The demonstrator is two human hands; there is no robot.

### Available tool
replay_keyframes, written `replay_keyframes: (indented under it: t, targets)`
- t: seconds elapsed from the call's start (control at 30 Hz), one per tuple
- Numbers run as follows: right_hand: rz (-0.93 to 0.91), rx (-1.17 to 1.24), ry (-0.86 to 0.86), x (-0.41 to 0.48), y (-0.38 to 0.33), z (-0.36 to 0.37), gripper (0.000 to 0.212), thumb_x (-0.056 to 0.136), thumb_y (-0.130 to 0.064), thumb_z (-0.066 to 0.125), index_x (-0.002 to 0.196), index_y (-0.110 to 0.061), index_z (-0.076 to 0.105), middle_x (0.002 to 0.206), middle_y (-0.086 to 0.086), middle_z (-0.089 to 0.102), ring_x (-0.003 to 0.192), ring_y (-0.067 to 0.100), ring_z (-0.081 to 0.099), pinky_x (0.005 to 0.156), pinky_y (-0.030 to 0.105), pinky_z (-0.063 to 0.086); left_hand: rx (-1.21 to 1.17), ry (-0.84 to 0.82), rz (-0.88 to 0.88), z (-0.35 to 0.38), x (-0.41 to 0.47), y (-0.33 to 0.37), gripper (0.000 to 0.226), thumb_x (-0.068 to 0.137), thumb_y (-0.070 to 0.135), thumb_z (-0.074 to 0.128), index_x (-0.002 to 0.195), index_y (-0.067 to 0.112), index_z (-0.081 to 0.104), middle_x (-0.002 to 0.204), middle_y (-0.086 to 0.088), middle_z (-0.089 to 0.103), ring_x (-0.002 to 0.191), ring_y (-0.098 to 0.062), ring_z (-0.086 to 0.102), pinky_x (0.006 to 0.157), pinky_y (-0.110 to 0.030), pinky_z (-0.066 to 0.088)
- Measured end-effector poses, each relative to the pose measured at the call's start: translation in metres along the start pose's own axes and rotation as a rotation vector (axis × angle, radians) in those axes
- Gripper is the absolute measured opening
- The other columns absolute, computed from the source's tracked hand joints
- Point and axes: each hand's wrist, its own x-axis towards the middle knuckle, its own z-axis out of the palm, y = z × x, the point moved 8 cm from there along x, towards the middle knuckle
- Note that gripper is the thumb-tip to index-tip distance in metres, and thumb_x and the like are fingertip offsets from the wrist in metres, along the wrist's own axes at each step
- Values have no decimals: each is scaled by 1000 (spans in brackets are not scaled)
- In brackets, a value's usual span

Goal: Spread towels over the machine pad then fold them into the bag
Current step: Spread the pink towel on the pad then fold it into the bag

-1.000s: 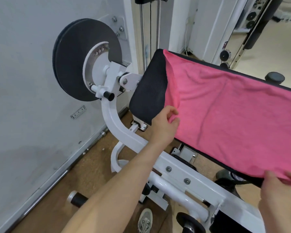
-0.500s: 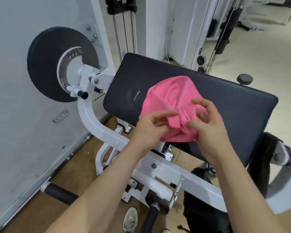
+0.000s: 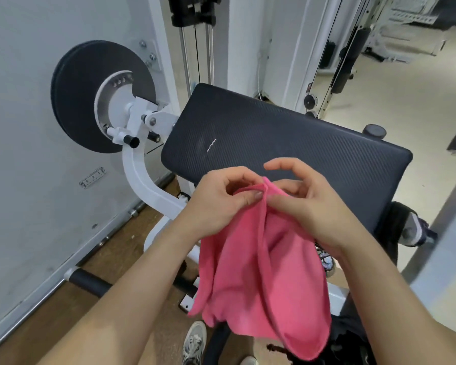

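Note:
A pink towel [image 3: 258,280] hangs doubled over in front of the black machine pad [image 3: 295,138], which lies bare. My left hand [image 3: 216,204] pinches the towel's top edge between thumb and fingers. My right hand [image 3: 308,204] pinches the same top edge from the other side, its index finger raised and curled. Both hands meet just below the pad's near edge. The towel's lower end droops toward the floor. A dark shape at the lower right [image 3: 353,341] may be the bag; it is mostly hidden.
The white machine frame [image 3: 148,185] curves down at the left with a black round disc [image 3: 90,96] by the grey wall. A black foot roller [image 3: 90,281] lies low on the left. A shoe [image 3: 194,341] stands on the brown floor below.
The towel lay spread over the pad a second ago; both hands pulled it off and brought its edges together. It now hangs lower, folded in half between the hands.

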Motion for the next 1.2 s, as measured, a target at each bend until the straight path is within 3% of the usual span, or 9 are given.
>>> replay_keyframes:
  t: [0.07,0.13,0.23,0.47,0.57,0.73,0.87,0.97,1.2]
  targets:
    - [88,10,80,-3,8,-4,10,92,-19,65,101,-18,68,91,14,72,84,22,63,79,36,49,8,86,2,-5,-5,0,24,76,4,78,78,28,73,82,10,74,83,-5,69,81,-21,50]
    - [214,7,60,-5,22,-2,29,98,-32,54,93,-11,74,90,9,74,82,18,67,77,32,53,-42,116,-10,-8,-9,-1,23,73,-1,79,76,21,75,85,2,76,88,-9,70,84,-23,52]
    - [280,61,-78,-11,30,10,40,94,-38,55,84,-6,75,78,13,72,65,16,66,58,24,53,-106,61,-15,-4,-14,-4,24,73,-8,76,75,15,76,95,-2,75,96,-16,70,91,-29,53]
    - [134,175,-30,-7,26,8,18,87,-14,66,94,2,72,84,17,73,74,21,70,65,27,55,-132,85,-46,-9,-22,-10,21,74,4,76,78,25,79,103,6,74,103,-18,68,91,-39,54]
    - [141,245,9,-4,28,8,15,84,-3,67,98,3,65,84,17,71,71,23,67,62,27,56,-142,93,-66,-14,-26,-10,10,77,6,76,82,15,78,103,-2,74,101,-23,69,88,-43,56]
    - [146,262,5,-1,29,8,32,79,-24,69,98,3,67,83,17,68,69,21,63,63,28,53,-136,97,-129,-18,-30,-11,12,76,0,76,83,11,78,87,-7,76,88,-19,71,83,-37,58]
    - [4,62,67,0,13,9,7,90,-14,67,93,-10,71,84,17,71,71,18,65,63,28,51,-109,108,-98,-23,-31,-8,13,76,11,78,83,22,80,100,1,66,92,-16,65,85,-35,55]
    - [-121,-102,108,0,-2,14,8,92,-14,66,89,-16,73,80,6,72,69,11,62,63,25,46,-92,183,-60,-30,-32,3,12,77,18,75,79,30,79,95,10,62,87,-11,61,78,-28,50]
    - [-260,-128,48,-9,-23,31,12,87,-15,70,90,-24,77,84,-4,76,84,13,71,79,33,58,-108,272,-34,-40,-37,20,12,80,9,76,85,20,77,86,-3,75,87,-23,72,84,-40,57]
